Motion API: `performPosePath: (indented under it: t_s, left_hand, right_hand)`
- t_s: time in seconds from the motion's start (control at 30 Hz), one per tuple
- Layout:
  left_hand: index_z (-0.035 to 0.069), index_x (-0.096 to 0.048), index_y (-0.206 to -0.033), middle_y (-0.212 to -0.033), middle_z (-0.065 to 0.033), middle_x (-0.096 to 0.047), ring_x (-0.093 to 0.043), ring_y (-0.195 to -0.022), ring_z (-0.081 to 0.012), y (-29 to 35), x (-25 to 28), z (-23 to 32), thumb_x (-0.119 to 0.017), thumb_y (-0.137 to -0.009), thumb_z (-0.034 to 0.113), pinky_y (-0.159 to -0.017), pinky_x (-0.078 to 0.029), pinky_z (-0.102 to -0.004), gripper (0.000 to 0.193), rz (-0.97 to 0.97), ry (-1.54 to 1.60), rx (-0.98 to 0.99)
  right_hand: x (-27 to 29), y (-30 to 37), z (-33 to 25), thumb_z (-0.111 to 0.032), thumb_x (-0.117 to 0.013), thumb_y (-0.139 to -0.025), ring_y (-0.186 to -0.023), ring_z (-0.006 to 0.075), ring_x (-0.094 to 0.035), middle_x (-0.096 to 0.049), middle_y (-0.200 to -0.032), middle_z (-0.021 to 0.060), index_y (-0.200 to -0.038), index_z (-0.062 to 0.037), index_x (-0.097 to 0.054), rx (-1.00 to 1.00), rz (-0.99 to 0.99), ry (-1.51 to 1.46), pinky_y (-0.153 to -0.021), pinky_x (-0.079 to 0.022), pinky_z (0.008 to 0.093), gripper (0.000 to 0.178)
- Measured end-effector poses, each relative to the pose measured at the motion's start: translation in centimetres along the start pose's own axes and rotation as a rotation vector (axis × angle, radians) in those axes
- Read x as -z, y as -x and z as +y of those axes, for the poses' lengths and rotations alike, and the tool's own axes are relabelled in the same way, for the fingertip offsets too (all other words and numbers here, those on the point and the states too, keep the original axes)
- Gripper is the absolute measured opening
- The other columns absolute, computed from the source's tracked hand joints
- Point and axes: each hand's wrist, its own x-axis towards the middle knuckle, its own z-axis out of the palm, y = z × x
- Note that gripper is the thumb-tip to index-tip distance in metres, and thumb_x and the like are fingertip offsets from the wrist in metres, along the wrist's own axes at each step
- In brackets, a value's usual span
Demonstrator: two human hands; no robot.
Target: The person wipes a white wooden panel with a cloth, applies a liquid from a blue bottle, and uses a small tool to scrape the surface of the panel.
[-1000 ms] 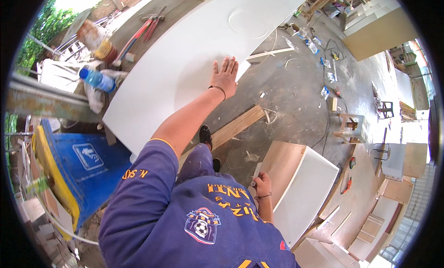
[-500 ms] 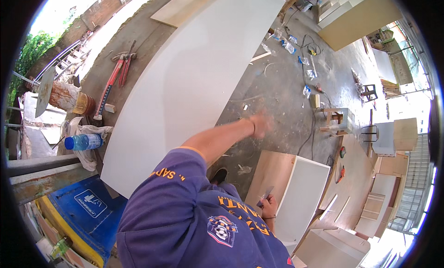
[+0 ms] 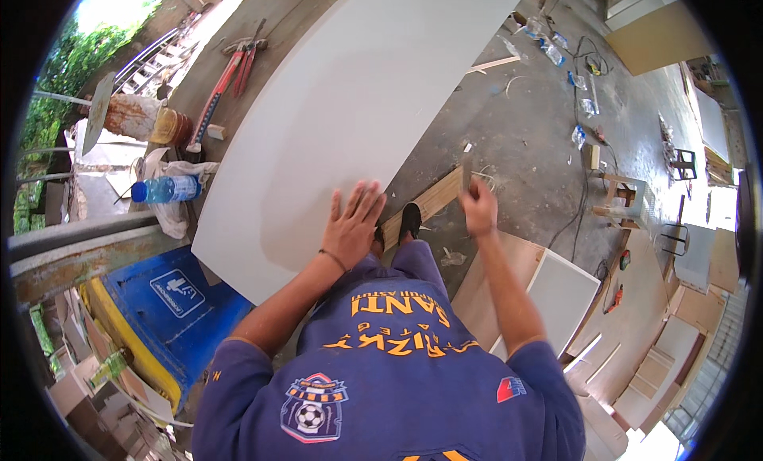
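Observation:
My left hand (image 3: 354,222) lies flat with spread fingers on the near right edge of a large white panel (image 3: 350,95), which slants across the view. Raised to the right of that panel, my right hand (image 3: 481,209) is closed on a thin, flat grey blade (image 3: 467,172) that looks like a scraper. It points away from me, and its handle end is hidden in my fingers. Below and behind it on the floor is a pale wooden board (image 3: 433,197), close to my shoes (image 3: 411,221).
A red-handled tool (image 3: 218,91) lies beyond the panel's left side, near a blue-capped water bottle (image 3: 167,189). A blue bin lid (image 3: 171,302) stands at lower left. Right of me are a white-faced wooden box (image 3: 548,294), a stool (image 3: 624,200) and cables (image 3: 584,191) on the floor.
My left hand has come back from over the floor onto the panel. My right hand has risen from beside the box, still holding the blade. The view has shifted.

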Motion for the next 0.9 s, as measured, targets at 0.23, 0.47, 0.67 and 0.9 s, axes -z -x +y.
performPosePath:
  t_s: [0.23, 0.47, 0.67, 0.9]
  left_hand:
    - [0.015, -0.056, -0.126, -0.145, -0.0093, -0.038, -0.028, -0.138, -0.0259, 11.9, -2.3, -1.3, -0.053, -0.085, 0.01, -0.113, -0.014, -0.0454, 0.041, 0.096, -0.017, 0.154]
    - [0.013, -0.051, -0.131, -0.147, -0.0134, -0.033, -0.024, -0.14, -0.0296, 15.2, -2.5, 0.3, -0.052, -0.09, 0.019, -0.112, -0.015, -0.0479, 0.042, 0.24, 0.119, 0.486]
    - [0.014, -0.04, -0.139, -0.151, -0.0105, -0.026, -0.018, -0.141, -0.0307, 13.4, -3.5, -4.8, -0.049, -0.091, 0.04, -0.11, -0.013, -0.0554, 0.055, 0.425, -0.001, 0.852]
    - [0.016, -0.035, -0.142, -0.152, -0.0086, -0.023, -0.018, -0.141, -0.0298, 10.9, -3.3, -5.9, -0.046, -0.091, 0.047, -0.11, -0.014, -0.056, 0.061, 0.382, -0.141, 0.958]
  right_hand:
    - [-0.1, -21.2, -8.1, -0.014, -0.057, -0.078, -0.077, 0.032, -0.06, -0.061, -0.086, 0.0162, -0.107, -0.0138, -0.065, 0.734, 0.191, 0.544, -0.066, -0.05, 0.0414, 0.03]
    - [-8.3, -8.5, -5.5, -0.006, -0.063, -0.071, -0.073, 0.0271, -0.055, -0.055, -0.08, 0.0081, -0.115, -0.0197, -0.062, 0.945, 0.038, 0.376, -0.062, -0.05, 0.0395, 0.046]
    - [-10.4, 3.9, -7.6, -0.006, -0.058, -0.071, -0.075, 0.0257, -0.058, -0.059, -0.082, 0.0067, -0.109, -0.0181, -0.066, 1.068, -0.402, 0.249, -0.062, -0.051, 0.0375, 0.041]
    - [-2.8, -20.8, -4.8, -0.011, -0.055, -0.08, -0.068, 0.0255, -0.057, -0.054, -0.078, 0.008, -0.112, -0.0199, -0.06, 0.885, 0.239, 0.648, -0.054, -0.047, 0.0366, 0.033]
